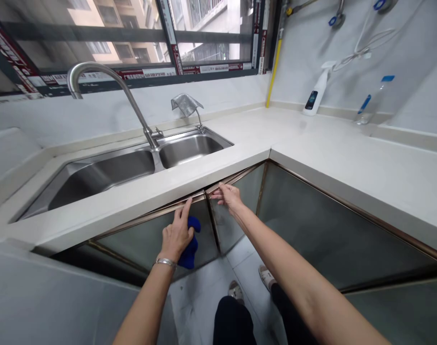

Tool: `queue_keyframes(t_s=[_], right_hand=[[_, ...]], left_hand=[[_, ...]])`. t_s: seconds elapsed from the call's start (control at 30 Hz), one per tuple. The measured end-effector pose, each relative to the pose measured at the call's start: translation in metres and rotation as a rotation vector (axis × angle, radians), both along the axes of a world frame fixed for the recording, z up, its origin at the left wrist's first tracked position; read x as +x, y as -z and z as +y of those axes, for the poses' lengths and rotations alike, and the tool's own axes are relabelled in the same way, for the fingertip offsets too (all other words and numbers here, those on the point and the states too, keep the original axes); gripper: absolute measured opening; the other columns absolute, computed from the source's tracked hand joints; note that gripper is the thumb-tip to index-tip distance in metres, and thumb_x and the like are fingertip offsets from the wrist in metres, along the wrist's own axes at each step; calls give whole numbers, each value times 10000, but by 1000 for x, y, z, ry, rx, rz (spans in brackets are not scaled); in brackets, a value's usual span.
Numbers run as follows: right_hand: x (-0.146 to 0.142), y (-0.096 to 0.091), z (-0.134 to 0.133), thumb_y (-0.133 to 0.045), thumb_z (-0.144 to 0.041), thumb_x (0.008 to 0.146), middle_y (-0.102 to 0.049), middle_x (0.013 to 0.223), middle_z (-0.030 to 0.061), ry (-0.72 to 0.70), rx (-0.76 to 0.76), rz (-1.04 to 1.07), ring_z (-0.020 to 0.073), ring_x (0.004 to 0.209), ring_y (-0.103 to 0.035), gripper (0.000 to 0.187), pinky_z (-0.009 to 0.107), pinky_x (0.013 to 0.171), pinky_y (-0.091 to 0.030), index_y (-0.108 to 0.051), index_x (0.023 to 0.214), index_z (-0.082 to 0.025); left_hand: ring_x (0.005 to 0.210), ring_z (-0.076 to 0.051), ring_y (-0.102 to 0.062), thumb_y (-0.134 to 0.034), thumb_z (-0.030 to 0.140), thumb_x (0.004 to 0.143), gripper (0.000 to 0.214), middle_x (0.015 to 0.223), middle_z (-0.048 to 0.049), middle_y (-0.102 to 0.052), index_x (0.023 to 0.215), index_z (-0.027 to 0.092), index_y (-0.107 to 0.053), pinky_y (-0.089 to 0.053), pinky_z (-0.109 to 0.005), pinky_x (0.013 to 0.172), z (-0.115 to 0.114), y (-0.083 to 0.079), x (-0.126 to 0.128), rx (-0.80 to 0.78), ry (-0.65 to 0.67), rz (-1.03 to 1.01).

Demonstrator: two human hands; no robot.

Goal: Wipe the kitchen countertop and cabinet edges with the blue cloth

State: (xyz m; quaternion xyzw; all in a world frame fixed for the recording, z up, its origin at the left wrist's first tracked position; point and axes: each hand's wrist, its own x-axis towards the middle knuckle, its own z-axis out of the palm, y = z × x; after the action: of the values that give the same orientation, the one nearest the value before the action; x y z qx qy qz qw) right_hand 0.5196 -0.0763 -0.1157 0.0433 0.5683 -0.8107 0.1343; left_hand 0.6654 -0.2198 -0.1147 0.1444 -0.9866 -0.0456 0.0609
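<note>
My left hand (177,235) holds a blue cloth (190,247) bunched in its palm, and its index finger is stretched up to the bronze top edge of a glass cabinet door (149,239) under the sink. My right hand (228,196) pinches the top edge of the neighbouring glass cabinet door (236,211), just below the white counter (240,143). A metal bracelet sits on my left wrist.
A steel double sink (113,172) with a curved tap (106,86) sits in the counter below a window. A grey cloth (185,103) hangs on a small tap behind it. A white spray bottle (317,96) and a clear bottle (372,103) stand by the right wall. More glass cabinet doors (329,225) run to the right.
</note>
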Motion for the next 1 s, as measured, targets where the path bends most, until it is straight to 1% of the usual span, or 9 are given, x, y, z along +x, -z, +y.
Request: queue_keyframes(t_s=[0.07,0.13,0.2,0.27,0.37,0.5,0.73,1.0], right_hand=[[0,0,0,-571,-295,1014,-704,664,15,-2,-5,-11,118,562,-699,283,149,391,-434,-585,763,-166],[1,-1,2,-560,-281,1021,-704,663,14,-4,-5,-15,120,564,-701,289,152,389,-435,-590,758,-163],[2,-2,4,-558,-279,1025,-706,670,15,-5,-4,-15,119,564,-701,298,151,387,-432,-599,755,-160],[4,-4,4,-556,-276,1028,-705,675,14,-7,-3,-16,119,566,-702,306,151,385,-432,-602,750,-158],[5,-5,4,-546,-264,1034,-694,663,7,0,-5,-23,114,562,-700,314,148,374,-422,-595,743,-157],[5,-4,2,-553,-266,1031,-683,649,-2,14,-19,-26,110,553,-693,316,147,373,-418,-592,738,-155],[3,-3,-1,-609,-306,1001,-690,657,10,37,-34,-32,114,552,-690,318,147,387,-419,-584,720,-159],[-2,-5,-13,-558,-251,1016,-675,636,-7,54,-79,-60,103,535,-675,283,150,417,-448,-594,749,-164]], left_hand=[[998,-365,-720,-476,245,906,881,1607,-130,-432,1649,365,-16,-594,-580,919,1,-3,-3,29,-30,-11],[1079,-390,-702,-476,244,909,886,1562,-148,-490,1650,346,-1,-573,-591,962,1,-5,-7,68,-66,-34],[1139,-403,-684,-476,236,911,883,1453,-161,-596,1652,330,-4,-553,-590,996,2,-6,-10,97,-96,-60],[1155,-405,-681,-475,240,916,873,1321,-169,-680,1652,316,-13,-543,-585,1003,3,-8,-13,107,-125,-74],[1118,-400,-701,-490,269,920,863,1178,-181,-732,1652,297,-34,-549,-560,978,6,-9,-14,105,-164,-78],[1048,-400,-725,-503,281,913,877,1059,-173,-757,1651,296,-29,-562,-547,930,10,-8,-8,103,-163,-58],[1010,-385,-738,-517,276,899,898,1035,-156,-766,1648,317,-23,-569,-518,901,16,-4,5,129,-167,-47],[987,-361,-744,-525,283,900,930,988,-177,-767,1646,234,28,-563,-492,901,20,0,-8,117,-183,-50]])
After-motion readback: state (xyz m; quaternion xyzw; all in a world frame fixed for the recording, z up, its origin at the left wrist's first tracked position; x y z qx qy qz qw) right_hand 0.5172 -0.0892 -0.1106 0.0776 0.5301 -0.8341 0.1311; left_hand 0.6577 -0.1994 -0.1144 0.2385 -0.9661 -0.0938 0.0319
